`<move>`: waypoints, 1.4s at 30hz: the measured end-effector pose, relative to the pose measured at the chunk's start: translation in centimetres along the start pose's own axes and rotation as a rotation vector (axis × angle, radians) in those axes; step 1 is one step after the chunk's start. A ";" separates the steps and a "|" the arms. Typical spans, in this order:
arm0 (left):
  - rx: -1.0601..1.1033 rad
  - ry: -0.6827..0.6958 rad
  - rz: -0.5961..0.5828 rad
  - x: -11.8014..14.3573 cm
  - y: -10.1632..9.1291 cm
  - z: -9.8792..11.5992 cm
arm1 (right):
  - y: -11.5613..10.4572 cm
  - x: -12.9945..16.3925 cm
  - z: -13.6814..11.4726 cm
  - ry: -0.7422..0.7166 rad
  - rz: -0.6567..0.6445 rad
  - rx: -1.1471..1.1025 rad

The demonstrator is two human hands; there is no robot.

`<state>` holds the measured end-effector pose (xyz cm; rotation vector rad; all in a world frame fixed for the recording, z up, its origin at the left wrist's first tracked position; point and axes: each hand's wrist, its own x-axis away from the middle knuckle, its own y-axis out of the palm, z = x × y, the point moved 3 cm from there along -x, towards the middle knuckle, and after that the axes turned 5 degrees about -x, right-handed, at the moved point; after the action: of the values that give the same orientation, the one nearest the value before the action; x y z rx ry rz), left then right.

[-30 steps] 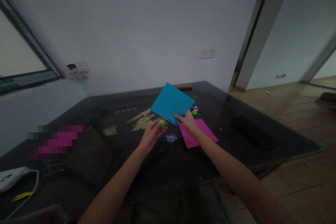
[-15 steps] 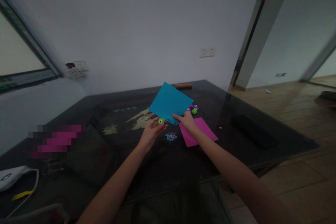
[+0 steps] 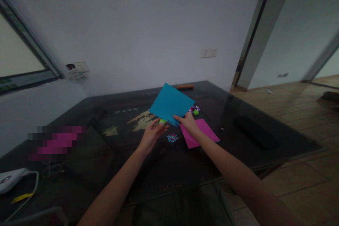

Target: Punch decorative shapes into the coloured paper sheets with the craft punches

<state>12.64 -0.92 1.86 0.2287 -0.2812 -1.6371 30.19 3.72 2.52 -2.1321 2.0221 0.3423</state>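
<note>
Above the dark table, my right hand (image 3: 187, 120) pinches a sheet of blue paper (image 3: 172, 101) by its near right edge, thumb on top. Small cut-out holes run along that near edge. My left hand (image 3: 152, 134) is closed on a small green craft punch (image 3: 162, 122) with an eye-like spot, set at the left end of the row of holes. Below the paper lies a little pile of pink and blue cut-out bits (image 3: 172, 137). Pink paper (image 3: 200, 132) rests under my right wrist. Several purple, red and green punches (image 3: 196, 110) sit behind my right hand, partly covered.
A brown roll (image 3: 185, 87) lies at the table's (image 3: 164, 164) back edge. On the right is a long black case (image 3: 255, 132). A white device with a cable (image 3: 13, 178) stands at the left, near a blurred pink patch (image 3: 59, 142).
Both hands, the blue paper and the punch hold almost the same place. The fingers of my left hand have shifted slightly over the punch, covering more of its eye spot.
</note>
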 end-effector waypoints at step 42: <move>-0.101 0.034 -0.046 0.4 0.4 0.7 | 0.0 0.5 -1.3 -0.104 0.057 0.072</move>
<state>12.79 -1.33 2.70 0.1870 -0.1680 -1.6864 30.26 2.85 3.66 -1.9754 2.0094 0.3744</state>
